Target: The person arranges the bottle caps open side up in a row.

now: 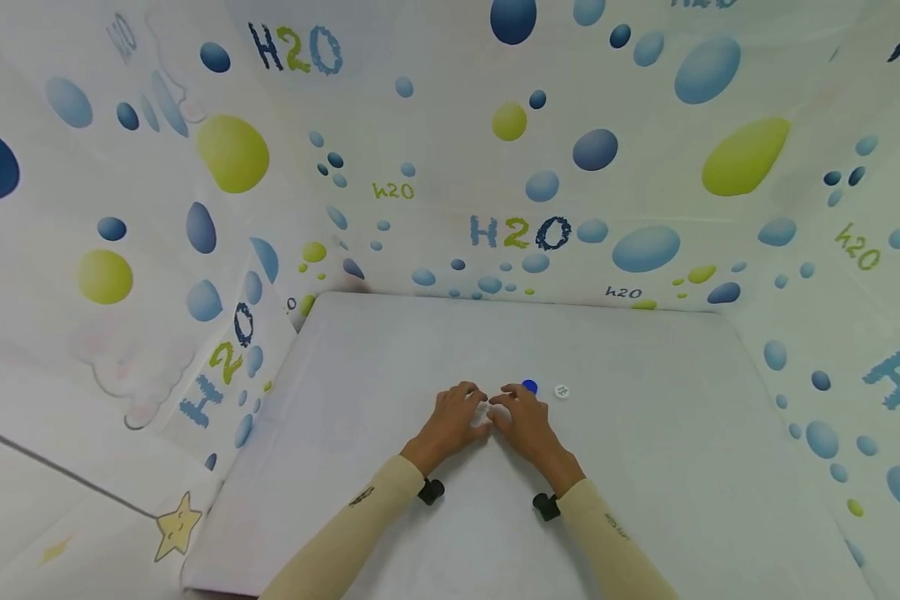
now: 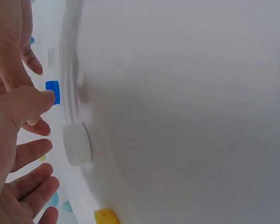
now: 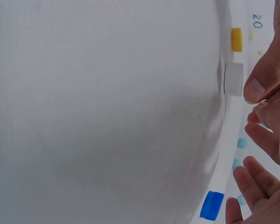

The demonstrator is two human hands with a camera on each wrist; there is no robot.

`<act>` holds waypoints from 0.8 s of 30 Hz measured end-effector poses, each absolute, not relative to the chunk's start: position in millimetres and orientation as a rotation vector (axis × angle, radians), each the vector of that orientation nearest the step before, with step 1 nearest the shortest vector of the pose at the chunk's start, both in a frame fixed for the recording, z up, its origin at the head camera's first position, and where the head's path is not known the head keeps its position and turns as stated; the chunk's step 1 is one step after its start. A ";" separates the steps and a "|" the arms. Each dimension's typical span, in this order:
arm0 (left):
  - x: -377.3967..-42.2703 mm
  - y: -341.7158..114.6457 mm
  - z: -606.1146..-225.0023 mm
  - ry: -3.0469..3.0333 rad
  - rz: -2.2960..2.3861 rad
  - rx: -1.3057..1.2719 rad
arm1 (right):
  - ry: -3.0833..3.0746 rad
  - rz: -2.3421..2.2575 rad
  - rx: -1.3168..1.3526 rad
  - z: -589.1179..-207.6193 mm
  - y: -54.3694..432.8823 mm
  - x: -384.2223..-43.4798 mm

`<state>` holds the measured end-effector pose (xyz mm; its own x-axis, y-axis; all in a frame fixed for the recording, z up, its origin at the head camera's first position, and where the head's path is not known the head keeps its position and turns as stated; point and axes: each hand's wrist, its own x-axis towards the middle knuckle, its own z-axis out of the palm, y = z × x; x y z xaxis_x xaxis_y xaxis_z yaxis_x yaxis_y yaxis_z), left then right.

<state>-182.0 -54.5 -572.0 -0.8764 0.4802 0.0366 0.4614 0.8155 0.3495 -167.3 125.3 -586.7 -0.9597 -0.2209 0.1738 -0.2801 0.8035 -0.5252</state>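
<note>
White sheets with blue and green drops and "H2O" letters (image 1: pixel 520 232) hang as curtains (image 1: pixel 450 167) on the left, on the right and at the far side of a pale table (image 1: pixel 660 450). On the left curtain one sees also a yellow star (image 1: pixel 177 527).

Near the middle of the table, the left hand (image 1: pixel 453 419) and the right hand (image 1: pixel 523 419) come together, their thumbs and first fingers almost meeting at the tips. Both hands have their fingers bent softly, the other fingers a little spread. Whether they pinch some small thing between the tips, I cannot tell.

Just beyond the right hand lies a blue cap (image 1: pixel 529 386), partly covered by it in the head view. To its right, well apart from the fingers, is a white cap (image 1: pixel 562 391) with a dark mark on top. The wrist views show two more on the table: a plain cap (image 3: pixel 234 79), also white, to the left of the blue one, and a yellow cap (image 3: pixel 236 39) farther left.

Light sleeves (image 1: pixel 345 533) cover both forearms, and a small black camera (image 1: pixel 431 492) sits at each wrist.
</note>
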 end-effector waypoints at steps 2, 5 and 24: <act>-183.5 -49.9 -570.7 2.949 0.513 0.770 | -2.861 0.867 0.400 -586.6 129.8 -168.7; -185.7 -42.9 -568.2 2.963 0.487 0.777 | -2.837 0.857 0.399 -587.9 137.6 -171.0; -213.5 -6.5 -557.6 2.962 0.404 0.795 | -2.899 0.770 0.120 -592.5 183.4 -186.2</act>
